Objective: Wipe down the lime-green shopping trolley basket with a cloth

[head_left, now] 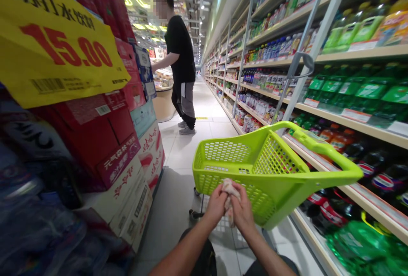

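Note:
Both of my hands meet low in the middle of the head view around a crumpled, whitish cloth (230, 187) with brownish patches. My left hand (215, 203) grips it from the left. From the right, my right hand (242, 208) closes on it too, and a loose end hangs down between the two. Just beyond them stands a lime-green shopping cart (277, 199) with perforated sides and a handle pointing right. Through its openings some of the basket floor shows. Whether my knuckles touch the cart's side, I cannot tell.
Shelves of drink bottles (344, 89) line the right side. Stacked drink cartons (117, 140) stand close on the left beneath a yellow price sign (63, 42). Farther up the aisle, a person in black (181, 51) stands at a round display counter (164, 104).

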The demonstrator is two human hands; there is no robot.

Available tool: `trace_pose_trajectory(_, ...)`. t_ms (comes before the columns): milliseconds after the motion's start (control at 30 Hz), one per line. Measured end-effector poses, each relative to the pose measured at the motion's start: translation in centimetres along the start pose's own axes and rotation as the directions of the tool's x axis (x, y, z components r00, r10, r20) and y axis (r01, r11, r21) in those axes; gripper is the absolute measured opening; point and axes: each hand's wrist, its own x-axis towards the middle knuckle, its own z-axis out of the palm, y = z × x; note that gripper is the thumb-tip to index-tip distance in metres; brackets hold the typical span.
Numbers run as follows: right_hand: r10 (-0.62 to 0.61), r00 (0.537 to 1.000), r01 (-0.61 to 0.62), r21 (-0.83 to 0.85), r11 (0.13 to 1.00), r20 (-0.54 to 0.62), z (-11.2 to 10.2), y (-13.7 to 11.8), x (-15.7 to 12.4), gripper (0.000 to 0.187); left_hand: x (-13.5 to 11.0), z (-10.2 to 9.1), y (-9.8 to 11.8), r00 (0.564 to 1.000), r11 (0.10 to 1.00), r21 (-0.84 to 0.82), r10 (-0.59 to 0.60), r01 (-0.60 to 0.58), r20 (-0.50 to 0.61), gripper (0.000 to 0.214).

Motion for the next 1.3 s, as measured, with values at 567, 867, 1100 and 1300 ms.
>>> trace_pose_trajectory(567, 0.564, 0.813, -0.535, 0.571, 0.623, 0.145, -1.6, -4.7, 0.7, 0.045, -0.8, 0.9, 1.9, 0.945, 0.982, -0.189, -0.084, 0.023, -0.318, 0.012)
trace_pose_trajectory(867, 0.543, 0.818, -0.521, 0.646, 0.558, 0.190, -2.3, -5.1, -0.7, 0.039, -3.8, 2.5, 3.6, 0.993, 0.913, -0.392, -0.119, 0.110, 0.000, 0.033)
trace_pose_trajectory(1100, 0.133, 0.990, -0.121, 0.180, 0.976, -0.053, -3.6, -3.6, -1.2, 0.043, -3.8, 2.7, 4.5, 0.983, 0.954, -0.296, -0.090, 0.038, -0.162, 0.023)
trace_pose_trajectory(1300, -0.484, 0.836, 0.542, -0.248, 0.803, 0.258, -3.4, -1.4, -2.1, 0.061, -3.4, 2.3, 4.9, 0.983, 0.972, -0.199, -0.146, 0.122, -0.112, 0.019)
